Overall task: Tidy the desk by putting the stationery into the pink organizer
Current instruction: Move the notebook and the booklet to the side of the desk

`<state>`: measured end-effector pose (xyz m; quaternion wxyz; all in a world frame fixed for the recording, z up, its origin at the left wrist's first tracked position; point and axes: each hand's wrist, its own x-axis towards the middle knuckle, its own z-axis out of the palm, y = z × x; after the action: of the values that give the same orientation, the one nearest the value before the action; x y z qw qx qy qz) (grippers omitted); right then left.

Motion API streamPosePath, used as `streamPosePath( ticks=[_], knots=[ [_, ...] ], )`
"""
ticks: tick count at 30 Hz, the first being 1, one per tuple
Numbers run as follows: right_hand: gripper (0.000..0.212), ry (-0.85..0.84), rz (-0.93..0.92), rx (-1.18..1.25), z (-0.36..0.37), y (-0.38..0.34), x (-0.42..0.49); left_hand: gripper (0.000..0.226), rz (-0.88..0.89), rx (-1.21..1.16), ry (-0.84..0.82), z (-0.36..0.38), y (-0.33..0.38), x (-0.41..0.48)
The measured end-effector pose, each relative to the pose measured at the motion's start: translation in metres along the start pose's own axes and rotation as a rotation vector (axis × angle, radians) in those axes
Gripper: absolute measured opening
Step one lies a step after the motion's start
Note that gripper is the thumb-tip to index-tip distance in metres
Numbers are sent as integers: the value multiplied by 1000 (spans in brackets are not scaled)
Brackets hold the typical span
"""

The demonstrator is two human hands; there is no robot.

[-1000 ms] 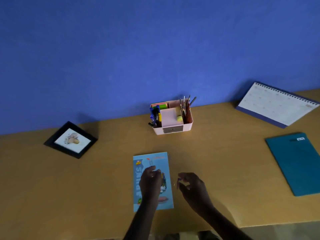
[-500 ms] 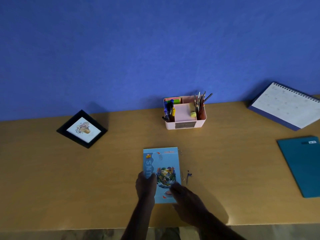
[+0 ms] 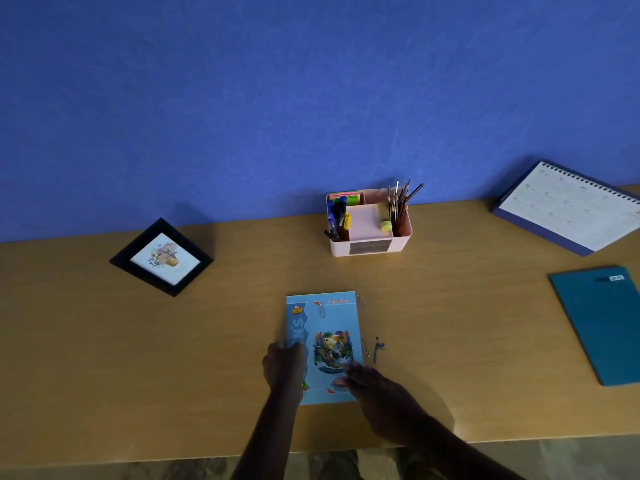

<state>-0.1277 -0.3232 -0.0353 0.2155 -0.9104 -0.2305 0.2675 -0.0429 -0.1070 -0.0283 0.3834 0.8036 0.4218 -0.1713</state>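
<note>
The pink organizer (image 3: 370,247) stands at the back of the desk, holding pens, sticky notes, pencils and a yellow eraser. A light blue booklet (image 3: 327,320) lies flat in front of me. My left hand (image 3: 284,370) grips its left edge, thumb on the cover. My right hand (image 3: 379,393) rests its fingertips on the booklet's lower right corner. One paper clip (image 3: 322,310) lies on the cover, and another metal clip (image 3: 361,301) lies off the booklet's top right corner. A third clip (image 3: 365,348) and a small blue clip (image 3: 378,346) lie just right of the booklet.
A black picture frame (image 3: 162,258) lies at the left. A spiral desk calendar (image 3: 568,209) leans against the blue wall at the right, with a teal notebook (image 3: 602,323) in front of it. The desk's front edge (image 3: 173,459) runs below my arms.
My left hand slid from the cover to the booklet's left edge. My right hand moved from beside the booklet onto its lower right corner. A blue clip now lies on the desk.
</note>
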Motion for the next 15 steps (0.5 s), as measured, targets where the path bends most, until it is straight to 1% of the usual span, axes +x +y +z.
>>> streamPosePath(
  ticks=[2,3,6,8,12,15],
  knots=[
    [64,-12,13,-5,0,1,1,21,5,-11,-14,-8,3,-4],
    [64,-17,20,-3,0,1,1,19,3,-20,-19,-11,3,-3],
    [66,-29,25,-6,-1,2,1,22,-1,-53,-32,-18,-2,0],
    [66,-28,31,3,-2,4,1,22,29,-61,-70,-23,-4,0],
    [64,-49,35,40,-14,0,0,9,71,-65,-193,-27,-12,-1],
    [65,-63,34,73,-21,-1,-3,14,113,-62,-239,-30,-16,-9]
  ],
)
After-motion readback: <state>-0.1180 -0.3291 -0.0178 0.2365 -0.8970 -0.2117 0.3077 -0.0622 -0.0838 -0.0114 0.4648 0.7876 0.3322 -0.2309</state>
